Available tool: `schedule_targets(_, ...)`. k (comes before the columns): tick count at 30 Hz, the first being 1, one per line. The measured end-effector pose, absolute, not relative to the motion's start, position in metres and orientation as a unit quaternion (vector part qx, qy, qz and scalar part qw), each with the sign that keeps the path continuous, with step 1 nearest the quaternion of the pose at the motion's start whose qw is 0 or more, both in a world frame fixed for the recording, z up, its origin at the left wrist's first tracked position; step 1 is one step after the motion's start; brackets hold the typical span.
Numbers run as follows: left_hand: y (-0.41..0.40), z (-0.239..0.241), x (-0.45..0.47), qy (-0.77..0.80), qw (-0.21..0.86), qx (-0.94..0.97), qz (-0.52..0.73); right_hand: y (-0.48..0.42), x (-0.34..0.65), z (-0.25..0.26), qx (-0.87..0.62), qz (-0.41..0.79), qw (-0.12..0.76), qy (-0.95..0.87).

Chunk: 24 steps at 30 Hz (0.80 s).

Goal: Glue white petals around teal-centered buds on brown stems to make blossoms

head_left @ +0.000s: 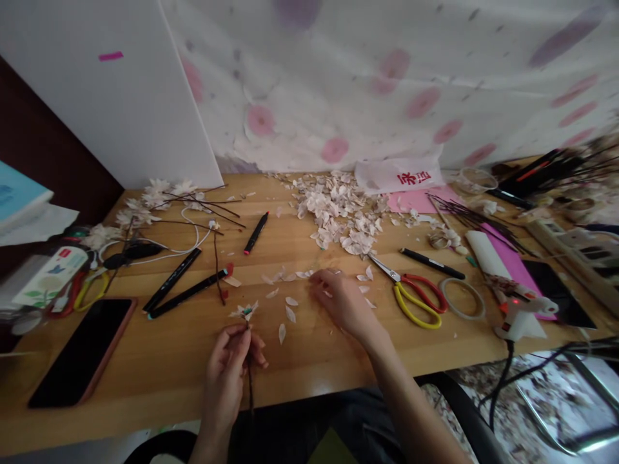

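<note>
Paper flower (245, 312) on thin stem, pinched upright by left hand (231, 368) above table edge. Right hand (341, 301) flat, fingers reaching loose petals (290, 308). Best lift single petal, keep stem steady.

Bare wood lies before the scissors (411, 293) and markers (186, 287) (loose petals (290, 303) scattered between them).

Soft even daylight, faint shadows; edges bowed and blurred at right.
</note>
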<state>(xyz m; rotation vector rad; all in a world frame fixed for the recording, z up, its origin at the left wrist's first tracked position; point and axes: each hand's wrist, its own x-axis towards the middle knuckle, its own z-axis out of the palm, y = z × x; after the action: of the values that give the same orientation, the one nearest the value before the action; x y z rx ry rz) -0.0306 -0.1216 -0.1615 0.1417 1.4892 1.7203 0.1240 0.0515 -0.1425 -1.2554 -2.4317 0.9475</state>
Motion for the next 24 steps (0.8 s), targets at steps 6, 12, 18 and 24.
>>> schedule_targets(6,-0.119,-0.149,-0.028,0.561,0.46,0.033,0.687,0.041,0.091,-0.151,-0.33,0.356,0.107,-0.868)
schedule_targets(12,-0.116,-0.125,-0.016,0.524,0.49,0.037,0.696,0.045,0.094,-0.158,-0.329,0.393,0.161,-0.844)
schedule_targets(18,-0.11,-0.096,-0.005,0.478,0.534,0.075,0.693,0.038,0.12,-0.13,-0.356,0.451,0.295,-0.764)
schedule_targets(24,-0.115,-0.087,0.013,0.423,0.599,0.113,0.671,0.005,0.148,-0.086,-0.325,0.599,0.461,-0.568)
